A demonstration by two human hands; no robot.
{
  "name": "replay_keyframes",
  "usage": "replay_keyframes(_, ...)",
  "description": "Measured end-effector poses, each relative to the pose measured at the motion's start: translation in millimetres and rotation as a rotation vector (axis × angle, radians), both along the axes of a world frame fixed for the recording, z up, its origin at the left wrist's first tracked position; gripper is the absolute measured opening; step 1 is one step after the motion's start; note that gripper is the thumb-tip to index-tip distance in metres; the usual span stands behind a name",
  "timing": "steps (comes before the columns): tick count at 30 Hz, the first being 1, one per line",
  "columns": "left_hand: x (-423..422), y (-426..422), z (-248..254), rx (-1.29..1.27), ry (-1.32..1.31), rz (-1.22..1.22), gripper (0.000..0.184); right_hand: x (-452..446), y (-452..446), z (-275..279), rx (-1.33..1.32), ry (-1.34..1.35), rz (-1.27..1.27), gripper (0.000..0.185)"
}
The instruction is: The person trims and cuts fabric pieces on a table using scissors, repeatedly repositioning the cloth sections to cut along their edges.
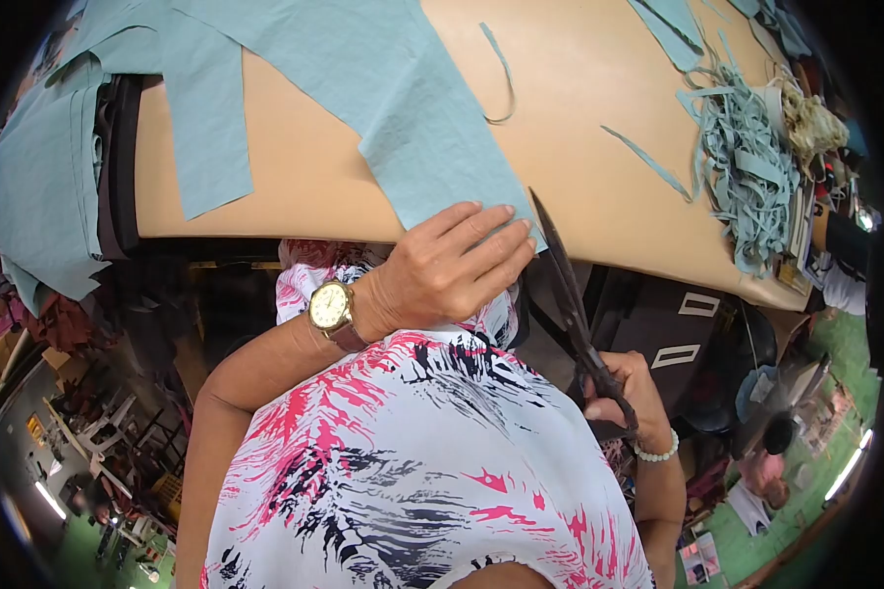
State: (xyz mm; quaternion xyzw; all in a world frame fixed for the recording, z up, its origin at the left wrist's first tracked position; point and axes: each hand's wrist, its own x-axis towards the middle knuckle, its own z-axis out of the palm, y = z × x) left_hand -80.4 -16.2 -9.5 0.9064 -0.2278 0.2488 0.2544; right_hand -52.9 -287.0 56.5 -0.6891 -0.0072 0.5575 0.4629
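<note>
My left hand point(459, 260), with a wristwatch on its wrist, is over the near end of a light blue-green fabric piece point(432, 147). Its fingertips press on the cloth at the table's front edge; the thumb is hidden, with the cloth end held under the hand. Low on the right, my right hand point(627, 383) is closed round the handles of long dark scissors point(567, 290). Their blades point up and away, apparently close together, and the tip is beside the fabric's right edge.
A tan-topped table point(304, 137) spans the front. More cut fabric point(49, 177) hangs over its left side. A heap of thin fabric strips point(746, 162) lies at the right, with loose strips point(501, 74) nearby. Dark drawers point(663, 324) stand below the table.
</note>
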Motion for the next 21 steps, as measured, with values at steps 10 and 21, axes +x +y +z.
replay_keyframes(10,-3,1,5,0.018,-0.013,-0.039,0.022,17,20,-8,0.082,0.036,0.009,0.047)
replay_keyframes(21,-6,0,7,0.007,-0.012,-0.029,0.023,17,33,-13,0.094,-0.001,-0.005,0.042)
